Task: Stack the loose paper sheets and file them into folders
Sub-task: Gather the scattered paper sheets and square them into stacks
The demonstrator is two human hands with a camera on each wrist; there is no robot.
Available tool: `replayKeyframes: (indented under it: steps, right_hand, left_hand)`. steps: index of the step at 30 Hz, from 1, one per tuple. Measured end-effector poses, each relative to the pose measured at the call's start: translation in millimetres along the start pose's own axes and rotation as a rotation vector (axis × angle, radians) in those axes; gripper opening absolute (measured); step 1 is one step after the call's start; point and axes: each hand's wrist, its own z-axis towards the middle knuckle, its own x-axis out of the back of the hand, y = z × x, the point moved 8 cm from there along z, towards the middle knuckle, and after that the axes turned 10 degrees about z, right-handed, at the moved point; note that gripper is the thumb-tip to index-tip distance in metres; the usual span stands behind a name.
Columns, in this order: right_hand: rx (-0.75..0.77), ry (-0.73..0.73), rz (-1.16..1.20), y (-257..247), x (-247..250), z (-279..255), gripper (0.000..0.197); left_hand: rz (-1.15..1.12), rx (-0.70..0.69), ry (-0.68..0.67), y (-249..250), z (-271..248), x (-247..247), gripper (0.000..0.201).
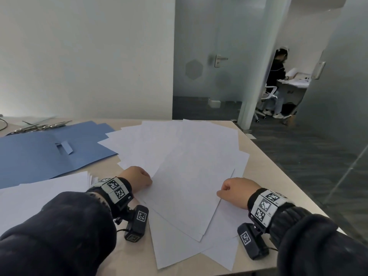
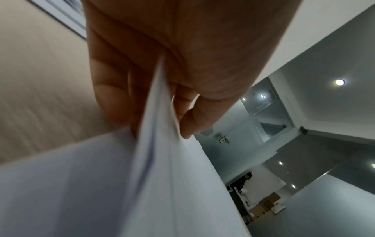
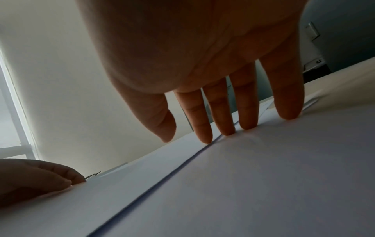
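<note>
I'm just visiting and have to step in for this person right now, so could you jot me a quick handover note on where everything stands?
Left hand: pinches the left edge of a few paper sheets, thumb on top, fingers beneath.
Right hand: fingers straight, fingertips pressing on the loose sheets at their right side.
The sheets lie fanned and overlapping across the table. A second pile of paper sits near the left forearm. A blue folder lies open on the far left.
Done: little; nothing is in the folder yet.
Left: square the sheets into one stack, then file them.
</note>
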Motion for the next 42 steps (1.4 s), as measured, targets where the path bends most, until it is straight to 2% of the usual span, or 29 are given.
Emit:
replayKeyframes:
  steps: [4, 9, 12, 14, 18, 20, 22, 24, 27, 32, 36, 38, 42]
  right_hand:
    - [0.0, -0.002, -0.011, 2, 4, 0, 0.028]
    - [-0.007, 0.005, -0.034, 2, 3, -3, 0.031]
    - [-0.011, 0.004, 0.018, 5, 4, -8, 0.03]
    - [-0.008, -0.003, 0.075, 8, 5, -10, 0.029]
    - [-0.007, -0.027, 0.277, 20, 7, -9, 0.029]
    - [-0.012, -0.016, 0.484, 28, 11, -8, 0.028]
    - [-0.049, 0.078, 0.666, 41, 20, -8, 0.029]
    - [-0.075, 0.201, 0.687, 58, 28, -8, 0.025]
    - [-0.137, 0.229, 0.678, 76, 23, -6, 0.018]
    - [-0.175, 0.235, 0.736, 81, 20, -8, 0.043]
    - [-0.205, 0.268, 0.876, 90, 13, -2, 0.049]
    - [-0.216, 0.259, 1.008, 91, 10, 0, 0.047]
    - [-0.233, 0.197, 1.142, 85, 5, -4, 0.024]
  left_hand:
    - [-0.128, 0.019, -0.082, 7, -2, -9, 0.039]
    - [-0.176, 0.012, -0.2, 14, -5, -21, 0.025]
    - [-0.26, 0.039, -0.292, 9, -9, -23, 0.037]
    - [-0.315, 0.042, -0.336, 6, -11, -27, 0.038]
    - [-0.308, -0.022, -0.252, 8, -15, -27, 0.022]
    - [-0.304, -0.043, -0.213, 5, -16, -26, 0.024]
    - [-0.278, -0.044, -0.193, 2, -16, -24, 0.03]
    - [-0.215, -0.051, -0.186, 2, -20, -19, 0.027]
    - [-0.134, -0.082, -0.184, 7, -26, -11, 0.034]
    - [-0.397, -0.116, -0.172, 1, -20, -14, 0.037]
    - [-0.704, -0.114, -0.165, -8, -20, -26, 0.044]
    - [-0.816, -0.102, -0.154, -11, -18, -31, 0.044]
    - [-0.935, -0.03, -0.152, -18, -14, -38, 0.038]
